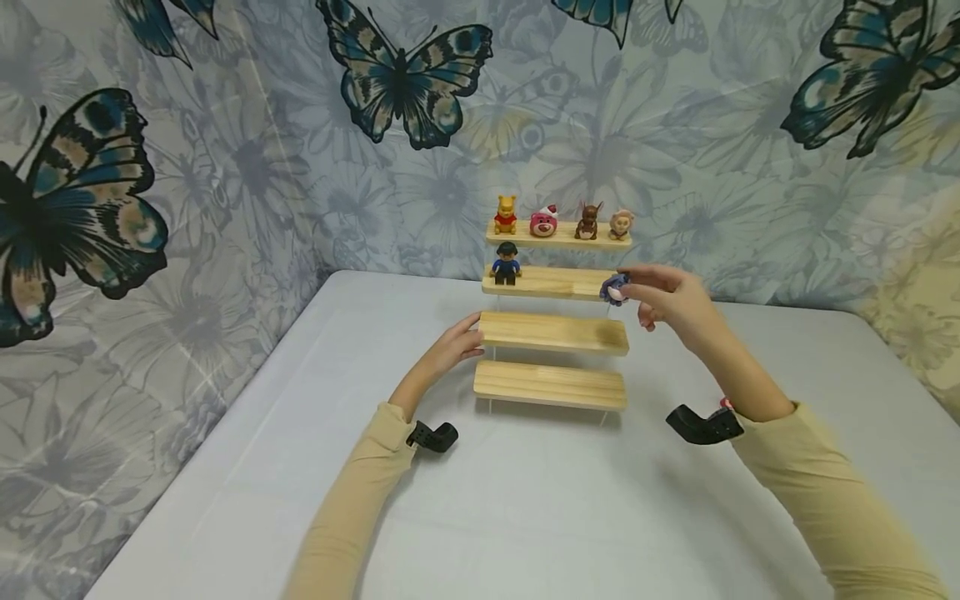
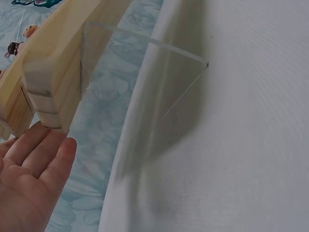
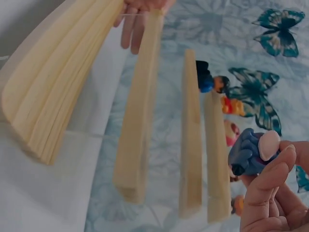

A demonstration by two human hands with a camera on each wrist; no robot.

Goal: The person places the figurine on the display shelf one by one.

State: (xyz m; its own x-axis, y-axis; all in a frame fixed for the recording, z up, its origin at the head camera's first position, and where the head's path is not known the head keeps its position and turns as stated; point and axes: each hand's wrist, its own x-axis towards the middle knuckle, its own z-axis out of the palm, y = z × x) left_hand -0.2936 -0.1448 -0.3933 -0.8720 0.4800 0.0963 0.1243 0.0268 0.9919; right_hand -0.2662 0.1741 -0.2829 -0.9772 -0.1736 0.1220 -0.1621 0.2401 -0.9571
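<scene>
My right hand (image 1: 671, 302) pinches a small blue figurine (image 3: 248, 152) with a pale pinkish patch between thumb and fingertips. In the head view this blue figurine (image 1: 613, 289) is at the right end of the second shelf from the top; whether it touches the wood I cannot tell. My left hand (image 1: 452, 350) rests its extended fingers against the left end of the third plank (image 1: 553, 332) of a wooden tiered stand. In the left wrist view the left hand (image 2: 31, 176) lies palm visible, fingertips at the plank end. A black-haired figure in blue (image 1: 506, 265) stands at the second shelf's left end.
On the top shelf (image 1: 558, 240) sit a yellow bear in red (image 1: 506, 215), a pink bear figure (image 1: 543, 222), a brown eared figure (image 1: 588, 222) and a pale round-headed figure (image 1: 621, 224). The lowest plank (image 1: 550, 385) is nearest me. A white table (image 1: 525, 500) meets butterfly-patterned cloth (image 1: 442, 192) behind.
</scene>
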